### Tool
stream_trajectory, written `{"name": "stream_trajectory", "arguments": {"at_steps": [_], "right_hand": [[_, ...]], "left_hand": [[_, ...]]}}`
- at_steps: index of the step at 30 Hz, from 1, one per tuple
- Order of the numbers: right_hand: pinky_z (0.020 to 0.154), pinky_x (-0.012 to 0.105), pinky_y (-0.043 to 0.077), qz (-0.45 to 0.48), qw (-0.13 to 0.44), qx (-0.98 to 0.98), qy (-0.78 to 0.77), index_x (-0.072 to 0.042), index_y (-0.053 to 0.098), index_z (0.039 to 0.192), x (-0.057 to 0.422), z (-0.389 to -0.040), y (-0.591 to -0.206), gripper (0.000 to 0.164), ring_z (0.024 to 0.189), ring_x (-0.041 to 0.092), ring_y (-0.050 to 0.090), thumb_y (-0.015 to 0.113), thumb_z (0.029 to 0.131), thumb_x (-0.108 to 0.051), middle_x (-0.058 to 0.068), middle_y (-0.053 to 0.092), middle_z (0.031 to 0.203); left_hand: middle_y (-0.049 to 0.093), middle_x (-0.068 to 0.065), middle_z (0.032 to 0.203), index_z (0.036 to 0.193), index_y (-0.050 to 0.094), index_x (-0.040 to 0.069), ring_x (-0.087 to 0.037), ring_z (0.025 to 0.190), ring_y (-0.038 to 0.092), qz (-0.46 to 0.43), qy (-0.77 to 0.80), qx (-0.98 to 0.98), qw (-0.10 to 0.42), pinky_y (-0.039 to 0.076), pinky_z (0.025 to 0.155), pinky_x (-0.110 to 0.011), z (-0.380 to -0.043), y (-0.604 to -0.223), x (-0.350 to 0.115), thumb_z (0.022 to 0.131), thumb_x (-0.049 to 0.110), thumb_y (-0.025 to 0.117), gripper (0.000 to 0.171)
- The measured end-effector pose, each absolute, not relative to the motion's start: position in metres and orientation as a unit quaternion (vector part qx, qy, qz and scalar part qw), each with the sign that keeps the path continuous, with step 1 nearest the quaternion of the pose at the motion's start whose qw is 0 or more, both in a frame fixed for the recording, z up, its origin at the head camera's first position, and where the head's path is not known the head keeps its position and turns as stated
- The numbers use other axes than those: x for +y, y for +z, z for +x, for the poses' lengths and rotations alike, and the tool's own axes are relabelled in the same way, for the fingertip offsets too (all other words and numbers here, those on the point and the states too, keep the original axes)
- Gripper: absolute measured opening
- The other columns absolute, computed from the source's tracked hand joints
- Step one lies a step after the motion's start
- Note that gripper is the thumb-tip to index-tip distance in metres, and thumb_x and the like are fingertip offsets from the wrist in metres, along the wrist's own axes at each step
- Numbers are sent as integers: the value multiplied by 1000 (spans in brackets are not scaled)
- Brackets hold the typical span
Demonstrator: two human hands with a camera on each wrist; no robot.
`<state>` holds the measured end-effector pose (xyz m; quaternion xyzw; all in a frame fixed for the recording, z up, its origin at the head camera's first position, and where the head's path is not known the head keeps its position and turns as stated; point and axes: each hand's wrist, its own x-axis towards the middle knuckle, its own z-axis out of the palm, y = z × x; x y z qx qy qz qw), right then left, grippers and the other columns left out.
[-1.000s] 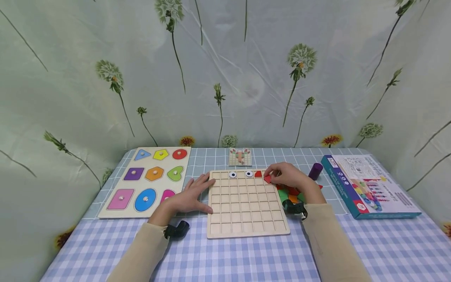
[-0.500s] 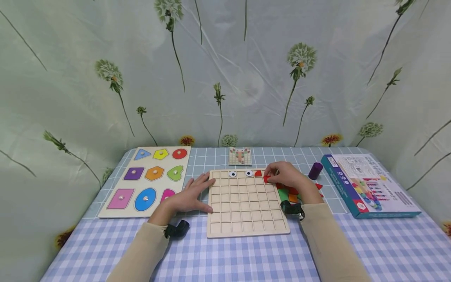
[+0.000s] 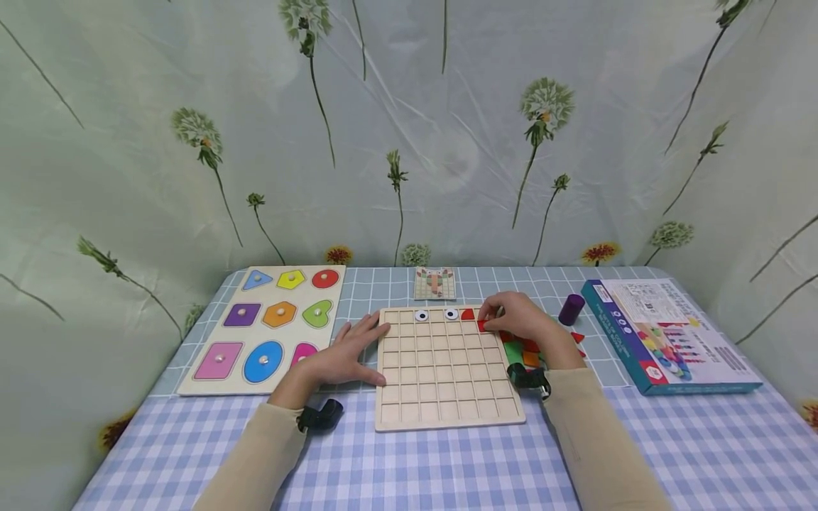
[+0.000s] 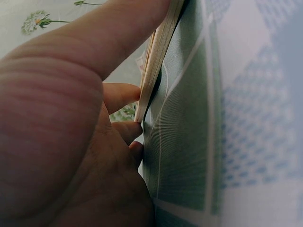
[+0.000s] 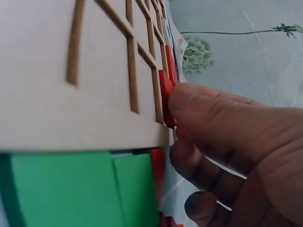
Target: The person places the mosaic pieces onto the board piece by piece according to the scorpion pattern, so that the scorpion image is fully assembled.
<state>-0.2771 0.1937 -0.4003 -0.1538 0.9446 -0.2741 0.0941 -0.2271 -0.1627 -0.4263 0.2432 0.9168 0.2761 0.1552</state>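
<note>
A light wooden grid board lies in the middle of the table. My left hand rests along its left edge, fingers spread, the thumb and fingertips against the wood. In the left wrist view, the thumb lies across the board's side. At the top right corner, my right hand pinches a small red tile between thumb and fingers, right at the grid cells. Beside it, a red quarter-round tile sits in the top row. Two eye tiles, one left of the other, share that row.
Several green, orange and red tiles lie beside the board, partly under the right wrist. A small pattern card stands behind the board. A shape puzzle is at left; a purple cylinder and a boxed game are at right.
The red tile in my right hand has gone from tilted to lying flatter at the board's upper right cells. My right hand has shifted very slightly; the left stays where it was.
</note>
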Motion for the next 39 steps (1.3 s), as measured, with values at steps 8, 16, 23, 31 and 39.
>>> {"name": "stream_trajectory", "arguments": {"at_steps": [8,16,23,31,39], "right_hand": [[77,31,52,-163,123,935,-289,-14,77,98,198,-273,-390,15,88,21,57,63,94,-8,9,71,107],[74,28,54,-150,112,928,-323,-12,72,106,213,-271,-385,14,87,21,59,61,97,-10,8,67,102],[78,30,56,-148,111,933,-309,-10,69,113,224,-268,-378,20,94,25,58,67,93,-9,9,64,101],[81,32,57,-129,160,936,-287,-10,66,116,228,-266,-378,29,96,24,57,73,88,-11,9,64,101],[88,43,58,-104,152,946,-267,-10,65,120,240,-266,-385,33,106,33,56,73,88,-13,21,62,120]], "left_hand": [[5,-7,171,159,29,19,-31,158,-1,240,279,917,158,-5,126,-56,-227,-428,-164,77,47,83,102],[5,-6,171,159,29,19,-30,158,-1,240,281,916,157,-6,127,-56,-226,-427,-164,77,48,83,102],[5,-7,171,159,29,19,-31,158,-1,243,282,915,156,-6,127,-56,-227,-426,-164,76,47,83,102],[5,-7,171,159,29,18,-31,158,-1,244,284,914,157,-6,127,-55,-226,-426,-163,77,46,83,102],[5,-7,171,159,29,19,-30,158,-1,245,282,914,157,-6,127,-56,-226,-425,-162,77,46,83,102]]}}
